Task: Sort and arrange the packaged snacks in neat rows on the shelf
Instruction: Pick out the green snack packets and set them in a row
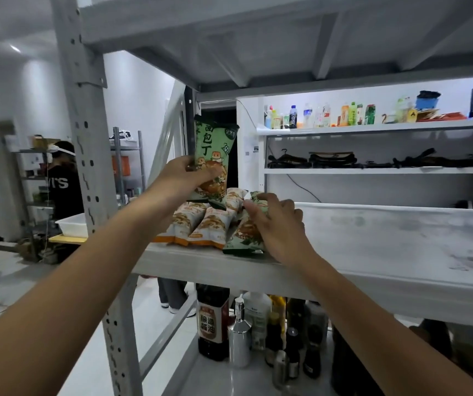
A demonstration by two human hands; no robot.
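Left hand (pixel 182 174) is curled round a raised packet (pixel 213 150); a second packet (pixel 242 241) is pinched by the right hand (pixel 281 224). Sorting is judged under way; both need laying in a row.

Pale metal shelf (pixel 372 244), scuffed and smudged across its right side. At the left front, orange-and-white snack packets (pixel 198 224) lie side by side, ends toward the edge, with a green packet (pixel 243 241) lying against them on the right.

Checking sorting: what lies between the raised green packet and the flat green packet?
Orange and white packets, between the raised green packet in the left hand and the flat green packet in the right hand; head view.
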